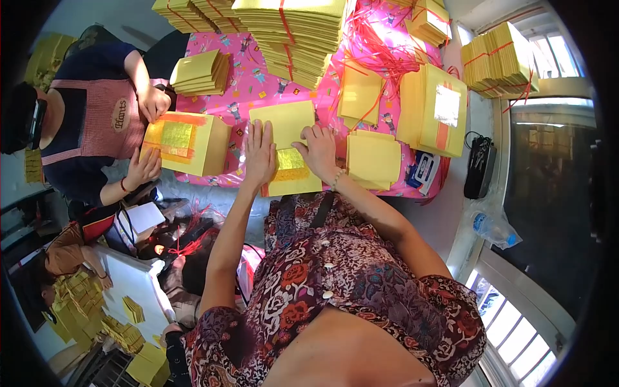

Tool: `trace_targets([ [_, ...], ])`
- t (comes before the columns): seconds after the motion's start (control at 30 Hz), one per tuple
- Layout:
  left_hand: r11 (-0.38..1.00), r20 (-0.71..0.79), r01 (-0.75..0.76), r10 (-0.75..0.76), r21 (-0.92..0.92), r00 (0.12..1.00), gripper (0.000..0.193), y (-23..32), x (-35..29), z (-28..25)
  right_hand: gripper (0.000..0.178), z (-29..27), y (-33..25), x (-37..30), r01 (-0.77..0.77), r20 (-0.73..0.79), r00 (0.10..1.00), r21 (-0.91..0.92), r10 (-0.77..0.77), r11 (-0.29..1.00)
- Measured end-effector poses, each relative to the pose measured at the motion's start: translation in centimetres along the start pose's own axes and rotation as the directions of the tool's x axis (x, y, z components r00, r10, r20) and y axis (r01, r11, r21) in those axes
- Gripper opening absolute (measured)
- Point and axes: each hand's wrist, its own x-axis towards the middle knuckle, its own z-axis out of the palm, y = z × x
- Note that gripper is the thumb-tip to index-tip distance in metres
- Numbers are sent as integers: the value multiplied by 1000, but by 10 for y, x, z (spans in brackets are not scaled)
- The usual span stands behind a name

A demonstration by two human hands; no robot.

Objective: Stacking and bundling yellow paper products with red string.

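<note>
A yellow paper sheet [284,115] lies in front of me on the pink patterned tablecloth [222,115]. Its nearer half shows a shiny gold foil patch [293,159] with orange edging. Flat along the left side of the paper rests my left hand [259,153], fingers stretched out. My right hand [318,152] presses on the paper's right side, fingers a little bent and thumb apart, reaching toward the foil. Just right of it sits a small stack of plain yellow sheets [373,159]. Whether several sheets lie under my hands I cannot tell.
At left, a co-worker's hands [153,105] touch a foil-topped yellow paper stack [216,147]. Tall bundles tied with red strips [293,35] stand at the back, beside loose red strings [380,42]. A thick yellow stack [425,109], black case [478,173] and plastic bottle [493,230] are at right.
</note>
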Motion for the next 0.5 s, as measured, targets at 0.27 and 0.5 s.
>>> trace_targets([
  [0.27, 998, 3, -32, 32, -58, 999, 56, -3, 5, 0, 44, -5, 11, 4, 98, 54, 994, -41, -95, 994],
  [0.5, 973, -130, 6, -37, -230, 991, 53, 4, 10, -14, 35, -11, 13, 12, 382, 68, 924, -211, -376, 900],
])
